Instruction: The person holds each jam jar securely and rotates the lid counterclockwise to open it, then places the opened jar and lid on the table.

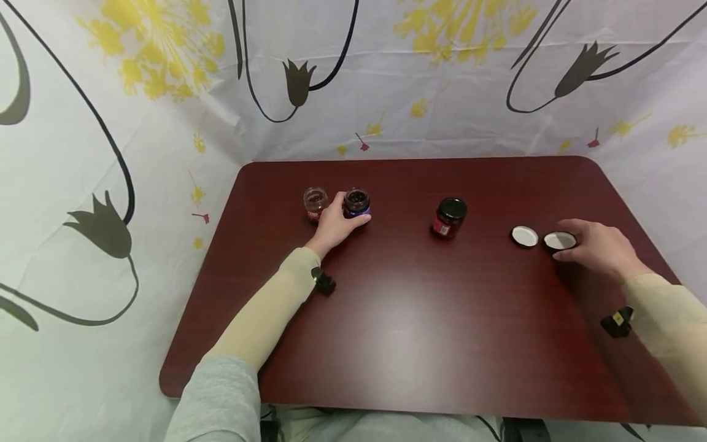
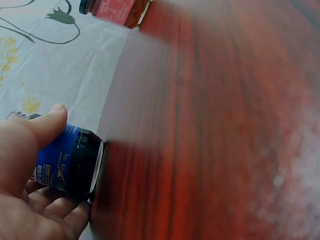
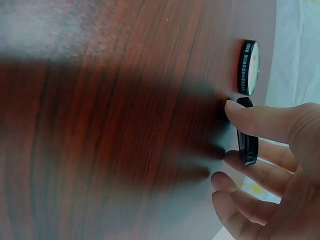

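Note:
My left hand (image 1: 334, 224) holds an open glass jar with a blue label (image 2: 55, 157), thumb on one side and fingers curled round the other. The jar stands upright on the table; dark contents show through its mouth. Just left of it is another open glass jar (image 1: 315, 202) with a red label. Over on the right, my right hand (image 1: 602, 248) has thumb and fingers at opposite edges of a black lid (image 3: 248, 145), pinching it. The lid's white inner face is up. A second black lid (image 1: 524, 236) lies beside it, also white side up.
A jar with a black lid on and a red label (image 1: 450, 218) stands between the hands. Everything sits on a dark red-brown wooden table (image 1: 409, 331) with rounded corners. A white patterned cloth (image 1: 381, 80) hangs behind the table and at its left.

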`<state>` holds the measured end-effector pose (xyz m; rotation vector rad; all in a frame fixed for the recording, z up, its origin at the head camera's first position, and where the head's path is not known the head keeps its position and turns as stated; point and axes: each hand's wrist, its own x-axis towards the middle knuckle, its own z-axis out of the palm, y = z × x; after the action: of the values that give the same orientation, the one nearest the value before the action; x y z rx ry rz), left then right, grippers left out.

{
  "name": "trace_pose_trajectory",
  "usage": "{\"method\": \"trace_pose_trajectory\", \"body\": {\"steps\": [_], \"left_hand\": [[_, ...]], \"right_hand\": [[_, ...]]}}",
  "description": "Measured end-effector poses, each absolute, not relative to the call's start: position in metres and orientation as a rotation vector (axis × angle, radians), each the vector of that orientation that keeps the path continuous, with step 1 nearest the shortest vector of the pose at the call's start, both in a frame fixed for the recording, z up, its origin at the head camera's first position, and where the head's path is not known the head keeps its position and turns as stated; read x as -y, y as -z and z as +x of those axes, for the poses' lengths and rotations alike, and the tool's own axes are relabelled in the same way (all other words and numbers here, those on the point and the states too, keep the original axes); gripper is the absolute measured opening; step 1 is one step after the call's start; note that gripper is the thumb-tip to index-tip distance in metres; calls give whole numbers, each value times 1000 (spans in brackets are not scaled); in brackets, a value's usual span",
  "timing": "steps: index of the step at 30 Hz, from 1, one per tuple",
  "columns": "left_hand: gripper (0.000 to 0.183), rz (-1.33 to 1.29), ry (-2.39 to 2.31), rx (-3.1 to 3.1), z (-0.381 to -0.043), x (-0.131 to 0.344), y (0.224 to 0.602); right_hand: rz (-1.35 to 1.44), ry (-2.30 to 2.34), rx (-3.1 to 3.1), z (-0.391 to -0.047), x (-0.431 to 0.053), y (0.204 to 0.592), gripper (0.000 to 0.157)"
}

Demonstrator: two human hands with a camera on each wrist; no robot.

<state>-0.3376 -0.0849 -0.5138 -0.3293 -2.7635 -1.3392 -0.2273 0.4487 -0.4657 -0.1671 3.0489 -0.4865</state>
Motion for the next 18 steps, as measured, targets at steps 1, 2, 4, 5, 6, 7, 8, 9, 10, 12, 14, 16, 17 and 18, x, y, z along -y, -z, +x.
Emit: {"method": "trace_pose_trajectory", "body": {"steps": [1,2,4,5,6,7,8,9,10,12,14,16,17,18], "left_hand": [[71,-331,1338,2767,-338,85,514],[71,-331,1336,2772,-337,84,514],[72,-330,1336,2778,-337,84,515],[72,-329,1338,2780,-337,84,516],[73,-328,1343,2781,-337,84,516],[73,-326,1344,2781,-337,84,517],[74,-326,1345,2779,-338,84,517],[74,-327,1345,2777,-338,84,516],[74,-329,1345,2775,-338,84,516],[74,-331,1348,2768,-338,84,515],[73,-333,1355,2761,-337,84,514],[72,-329,1358,2760,-336,84,513],[71,-326,1360,2761,-335,84,513],[71,-323,1361,2764,-335,84,513]], "right_hand": [[-161,480,-3047,-228,-449,466,78],[-153,479,-3041,-229,-449,466,77],[-145,466,-3040,-230,-450,467,77],[-142,455,-3042,-231,-450,467,76],[-139,445,-3044,-231,-450,467,76],[-137,437,-3046,-232,-449,467,76],[-137,427,-3048,-232,-449,467,77],[-135,417,-3050,-233,-449,467,77],[-133,411,-3049,-234,-448,467,78],[-137,405,-3043,-235,-448,466,78],[-154,394,-3039,-236,-447,466,77],[-173,379,-3035,-237,-448,466,76],[-183,373,-3034,-237,-448,466,77],[-190,362,-3033,-237,-448,466,76]]}}
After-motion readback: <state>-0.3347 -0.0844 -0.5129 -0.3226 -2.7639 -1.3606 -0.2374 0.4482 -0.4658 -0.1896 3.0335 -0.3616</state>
